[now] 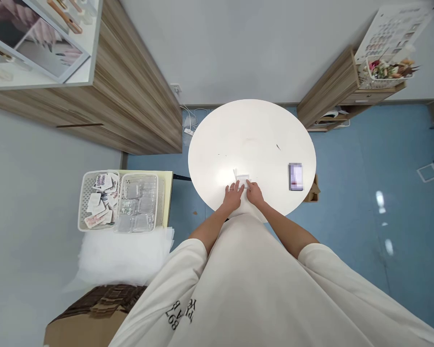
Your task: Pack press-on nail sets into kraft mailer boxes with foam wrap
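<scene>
A small white, partly see-through piece, perhaps a folded wrapper or packet, lies on the white oval table near its front edge. My left hand rests at its left and lower side, fingers spread and fingertips on it; a ring shows on one finger. At its right edge, my right hand is closed, with thumb and index finger at the piece. A thin white strip sticks up just left of the piece. Fine detail under the fingertips is too small to make out.
A phone-like device with a blurred screen lies on the table's right side. To the left, a white basket of cards and a basket of clear plastic boxes stand beside a stack of translucent sheets. A wooden cabinet stands behind.
</scene>
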Demonstrator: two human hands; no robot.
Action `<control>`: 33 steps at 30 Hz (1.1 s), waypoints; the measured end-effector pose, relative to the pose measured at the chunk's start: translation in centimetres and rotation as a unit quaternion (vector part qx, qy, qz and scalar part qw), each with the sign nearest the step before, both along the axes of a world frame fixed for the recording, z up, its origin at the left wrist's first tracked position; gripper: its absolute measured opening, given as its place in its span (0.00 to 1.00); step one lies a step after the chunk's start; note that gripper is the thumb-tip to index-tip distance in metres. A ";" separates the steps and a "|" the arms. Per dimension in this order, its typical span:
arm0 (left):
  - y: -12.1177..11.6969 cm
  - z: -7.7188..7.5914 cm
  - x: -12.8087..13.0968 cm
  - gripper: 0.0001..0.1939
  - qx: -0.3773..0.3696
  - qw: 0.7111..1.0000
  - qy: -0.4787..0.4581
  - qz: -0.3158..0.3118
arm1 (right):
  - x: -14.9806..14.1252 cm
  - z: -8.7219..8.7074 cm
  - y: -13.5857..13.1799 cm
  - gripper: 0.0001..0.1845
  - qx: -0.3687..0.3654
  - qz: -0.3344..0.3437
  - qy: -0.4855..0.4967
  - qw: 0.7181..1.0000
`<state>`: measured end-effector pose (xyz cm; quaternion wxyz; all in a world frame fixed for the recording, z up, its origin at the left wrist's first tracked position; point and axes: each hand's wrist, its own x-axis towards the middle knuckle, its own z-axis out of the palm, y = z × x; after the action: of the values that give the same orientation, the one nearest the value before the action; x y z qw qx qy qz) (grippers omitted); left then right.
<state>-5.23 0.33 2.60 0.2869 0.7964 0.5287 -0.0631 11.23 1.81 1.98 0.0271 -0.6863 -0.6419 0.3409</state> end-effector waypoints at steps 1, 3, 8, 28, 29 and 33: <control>0.0 0.0 -0.1 0.43 0.002 1.000 0.001 0.000 | -0.4 0.1 0.1 0.32 -0.007 -0.011 0.005 1.000; 0.0 -0.1 -0.7 0.42 0.011 1.000 0.005 0.009 | -1.3 0.2 0.5 0.33 -0.021 -0.023 0.014 0.999; 0.6 0.0 -4.1 0.42 0.016 0.998 0.031 0.043 | -4.7 -0.1 1.9 0.35 -0.026 0.004 0.064 0.998; 2.5 -0.4 -15.7 0.43 -0.017 0.991 0.050 0.120 | -14.6 -1.2 4.7 0.31 -0.015 0.082 0.110 0.990; 2.5 -0.3 -15.8 0.43 -0.015 0.992 0.050 0.118 | -14.1 -0.9 4.4 0.30 -0.010 0.073 0.102 0.992; 2.5 0.1 -15.9 0.43 0.001 0.992 0.043 0.116 | -11.7 -0.1 2.9 0.27 -0.008 0.035 0.079 0.996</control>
<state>-21.12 2.79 2.67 0.2689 0.7264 0.6293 -0.0629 -0.43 4.73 1.91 0.0605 -0.6345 -0.6588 0.3997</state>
